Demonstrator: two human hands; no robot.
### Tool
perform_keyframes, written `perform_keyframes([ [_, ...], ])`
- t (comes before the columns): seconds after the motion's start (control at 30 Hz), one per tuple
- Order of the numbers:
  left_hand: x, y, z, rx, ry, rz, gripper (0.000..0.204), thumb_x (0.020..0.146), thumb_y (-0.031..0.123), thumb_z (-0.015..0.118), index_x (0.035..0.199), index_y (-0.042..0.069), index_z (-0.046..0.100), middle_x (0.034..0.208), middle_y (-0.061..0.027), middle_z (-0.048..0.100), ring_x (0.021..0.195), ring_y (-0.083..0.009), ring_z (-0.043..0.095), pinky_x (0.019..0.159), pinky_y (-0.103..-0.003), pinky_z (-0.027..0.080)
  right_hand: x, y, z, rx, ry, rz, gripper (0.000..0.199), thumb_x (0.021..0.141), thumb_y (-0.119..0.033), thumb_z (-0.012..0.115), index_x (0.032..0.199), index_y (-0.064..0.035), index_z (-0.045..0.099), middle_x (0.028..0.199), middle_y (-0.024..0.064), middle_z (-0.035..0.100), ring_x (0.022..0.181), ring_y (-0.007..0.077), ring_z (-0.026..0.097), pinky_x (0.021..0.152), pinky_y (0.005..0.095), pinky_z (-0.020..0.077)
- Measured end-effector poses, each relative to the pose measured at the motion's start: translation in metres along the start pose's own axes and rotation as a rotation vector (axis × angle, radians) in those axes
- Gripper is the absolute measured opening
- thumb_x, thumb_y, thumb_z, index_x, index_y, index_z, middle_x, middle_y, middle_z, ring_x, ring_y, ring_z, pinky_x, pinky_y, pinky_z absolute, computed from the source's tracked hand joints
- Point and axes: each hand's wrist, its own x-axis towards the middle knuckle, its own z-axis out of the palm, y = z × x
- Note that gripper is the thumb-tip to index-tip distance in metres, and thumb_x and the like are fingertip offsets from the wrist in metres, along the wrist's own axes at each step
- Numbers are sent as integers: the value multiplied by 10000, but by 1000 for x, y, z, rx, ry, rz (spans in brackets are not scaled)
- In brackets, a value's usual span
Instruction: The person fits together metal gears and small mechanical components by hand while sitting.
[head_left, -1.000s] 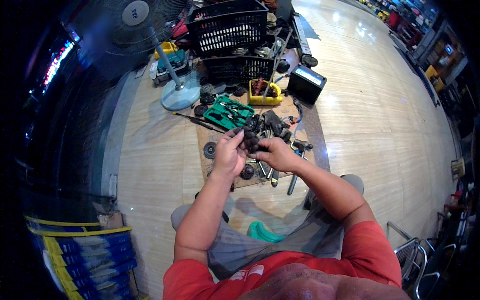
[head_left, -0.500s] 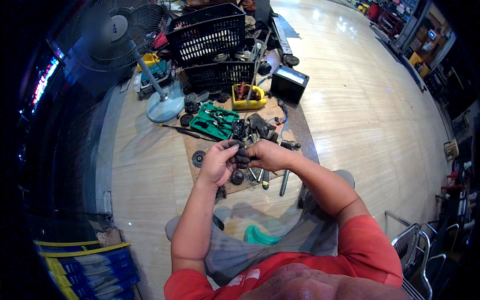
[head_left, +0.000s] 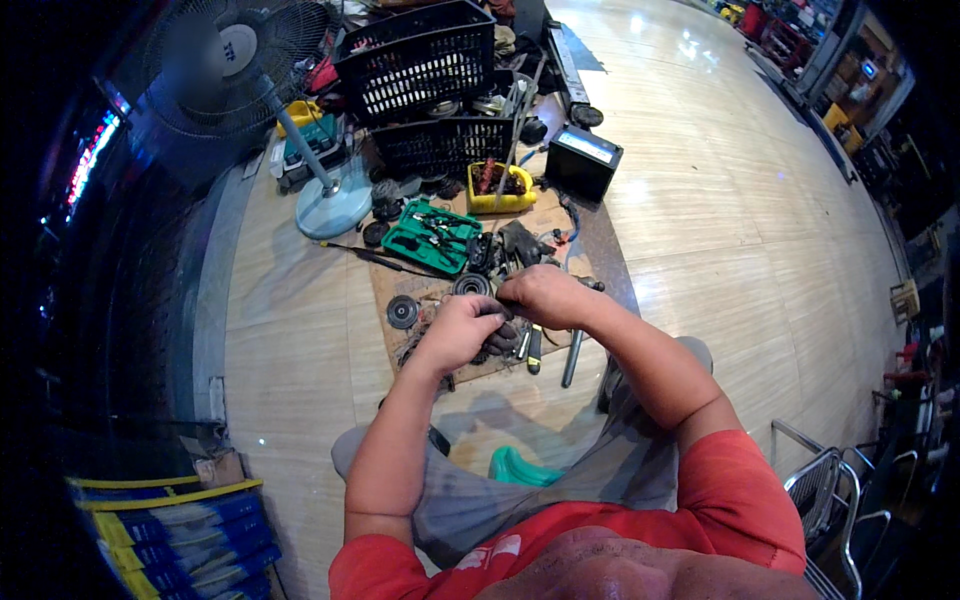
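Observation:
My two hands meet over a cardboard sheet (head_left: 392, 285) covered with greasy parts. My left hand (head_left: 462, 335) has its blackened fingers curled inward, around something too dark to make out. From the right, my right hand (head_left: 545, 295) reaches in with closed fingers pointing down at the left fingertips; what they grip is hidden. Just beyond my left hand lies a round dark ringed part (head_left: 471, 287), and a similar disc (head_left: 402, 312) rests to its left. Near my right hand are a yellow-and-black handled tool (head_left: 534, 352) and a metal bar (head_left: 572, 360).
An open green tool case (head_left: 432, 237) lies beyond my hands, beside a yellow cut-open jug (head_left: 500, 192) of parts. Farther back stand black crates (head_left: 415, 65), a battery (head_left: 583, 163) and a fan (head_left: 325, 205). A green stool (head_left: 520, 467) shows between my legs.
My left hand has moved slightly right and down, turning its fingers inward, and the ringed part beyond it has come into view. My right hand has shifted a little up and right.

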Motion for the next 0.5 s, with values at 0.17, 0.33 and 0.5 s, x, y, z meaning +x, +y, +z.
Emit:
perform_keyframes([
  [0.17, -5, 3, 6, 464, 119, 128, 215, 842, 126, 610, 978, -29, 671, 880, -136, 699, 792, -230, 663, 743, -341, 503, 0, -1, 2, -39, 41, 41, 139, 792, -184, 612, 788, -46, 602, 804, 150, 635, 804, 363, 630, 687, 476, 493],
  [0.33, 2, -6, 4, 572, 166, 168, 226, 836, 143, 608, 977, -22, 672, 851, -185, 682, 794, -264, 669, 739, -355, 503, 1, -2, 4, -71, 56, 83, 138, 802, -175, 602, 824, -39, 596, 820, 151, 638, 821, 361, 630, 709, 469, 497],
  [0.5, 9, -16, 4, 573, 317, 178, 228, 845, 142, 596, 986, -22, 670, 850, -204, 678, 792, -292, 674, 734, -373, 507, 2, -7, 4, -53, 119, 93, 148, 812, -182, 602, 826, -34, 592, 825, 165, 636, 837, 365, 626, 725, 471, 494],
])
